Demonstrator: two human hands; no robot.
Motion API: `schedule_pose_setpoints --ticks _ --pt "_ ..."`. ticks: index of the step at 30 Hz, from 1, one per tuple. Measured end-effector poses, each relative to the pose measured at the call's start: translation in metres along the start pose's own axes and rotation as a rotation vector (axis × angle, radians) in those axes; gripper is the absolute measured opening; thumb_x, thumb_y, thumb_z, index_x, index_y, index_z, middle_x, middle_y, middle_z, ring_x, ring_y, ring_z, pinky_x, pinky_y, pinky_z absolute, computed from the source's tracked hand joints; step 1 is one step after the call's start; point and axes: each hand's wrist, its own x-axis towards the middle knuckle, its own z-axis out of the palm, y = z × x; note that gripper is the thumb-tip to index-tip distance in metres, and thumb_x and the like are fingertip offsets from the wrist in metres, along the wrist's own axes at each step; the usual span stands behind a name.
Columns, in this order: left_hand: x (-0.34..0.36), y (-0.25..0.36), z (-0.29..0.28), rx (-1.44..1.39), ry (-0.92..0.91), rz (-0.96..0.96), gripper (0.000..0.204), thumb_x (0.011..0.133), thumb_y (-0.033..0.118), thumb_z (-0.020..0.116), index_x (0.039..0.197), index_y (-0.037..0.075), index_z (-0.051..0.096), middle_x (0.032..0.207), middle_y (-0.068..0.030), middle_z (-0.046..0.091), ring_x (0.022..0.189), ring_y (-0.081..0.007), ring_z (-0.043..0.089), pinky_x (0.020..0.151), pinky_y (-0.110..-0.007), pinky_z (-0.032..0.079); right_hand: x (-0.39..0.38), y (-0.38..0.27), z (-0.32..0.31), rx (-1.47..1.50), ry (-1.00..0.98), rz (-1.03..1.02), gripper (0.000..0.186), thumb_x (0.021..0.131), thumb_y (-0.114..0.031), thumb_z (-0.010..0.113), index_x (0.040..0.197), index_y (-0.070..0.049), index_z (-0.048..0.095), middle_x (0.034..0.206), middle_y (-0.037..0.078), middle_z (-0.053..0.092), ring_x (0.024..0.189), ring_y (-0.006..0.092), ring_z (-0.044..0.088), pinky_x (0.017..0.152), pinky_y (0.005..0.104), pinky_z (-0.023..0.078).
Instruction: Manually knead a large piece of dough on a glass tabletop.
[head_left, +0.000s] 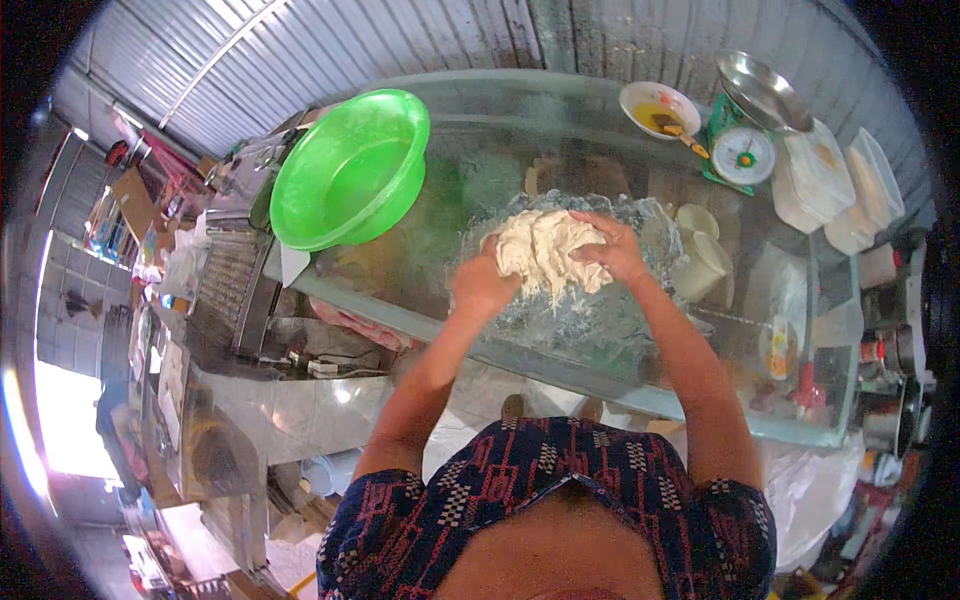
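Note:
A rough, sticky lump of pale dough (545,250) lies on the glass tabletop (450,160), with wet flour smeared around it. My left hand (484,284) grips the dough's left side, its fingers partly hidden behind the lump. On the right side, my right hand (612,248) has its fingers curled over the top edge and its thumb pressed into the dough. The dough's surface is folded and ragged, with loose bits hanging toward me.
A big green basin (350,170) stands at the table's left end. Pale cups (703,262) sit just right of the dough. Along the far right are a bowl of yellow liquid with a brush (660,110), a dial scale (742,155) and plastic tubs (812,178).

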Motion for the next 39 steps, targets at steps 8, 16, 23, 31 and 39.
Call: schedule_pose_setpoints --ticks 8,16,23,31,39 --pt "-0.087 0.014 0.036 -0.034 0.359 0.286 0.100 0.077 0.035 0.072 0.148 -0.004 0.014 0.116 -0.0355 0.057 0.107 -0.0440 0.060 0.092 -0.043 0.048 0.004 0.002 -0.011 -0.397 -0.096 -0.070 0.068 0.075 -0.022 0.079 0.136 -0.012 0.052 0.137 0.017 0.048 0.124 0.0334 0.050 0.104 0.0396 0.044" --pt "-0.073 0.004 -0.092 -0.592 -0.327 0.091 0.083 0.081 0.037 0.071 0.146 0.002 0.033 0.129 -0.0265 0.056 0.116 -0.0397 0.057 0.096 -0.043 0.046 -0.030 -0.075 0.008 -1.564 -0.252 -0.045 0.087 0.081 -0.054 0.065 0.151 -0.020 0.025 0.157 0.018 0.015 0.136 0.0440 0.033 0.113 0.0540 0.024" --pt "0.060 -0.019 -0.039 -0.272 -0.212 0.278 0.104 0.069 0.060 0.073 0.144 -0.001 0.035 0.143 -0.0276 0.041 0.134 -0.0373 0.039 0.110 -0.040 0.033 0.053 -0.154 0.048 -0.867 -0.460 0.117 0.049 0.091 -0.031 0.062 0.134 -0.007 0.054 0.127 0.015 0.057 0.116 0.0254 0.054 0.100 0.0348 0.040" --pt "0.080 -0.029 -0.019 -0.269 -0.497 0.183 0.124 0.056 0.071 0.076 0.139 -0.011 0.034 0.135 -0.0294 0.047 0.123 -0.0374 0.051 0.102 -0.039 0.042 0.087 -0.051 0.062 -0.726 -0.419 0.269 0.068 0.094 -0.060 0.044 0.124 -0.001 0.061 0.124 0.017 0.061 0.111 0.0318 0.057 0.100 0.0406 0.040" --pt "0.031 -0.051 0.006 -0.513 -0.210 0.384 0.131 0.049 0.048 0.088 0.147 -0.002 0.017 0.128 -0.0262 0.053 0.116 -0.0368 0.055 0.096 -0.042 0.045 0.123 -0.020 0.063 -0.944 -0.598 0.271 0.066 0.095 -0.059 0.040 0.128 -0.005 0.058 0.128 0.020 0.058 0.115 0.0376 0.056 0.101 0.0421 0.041"
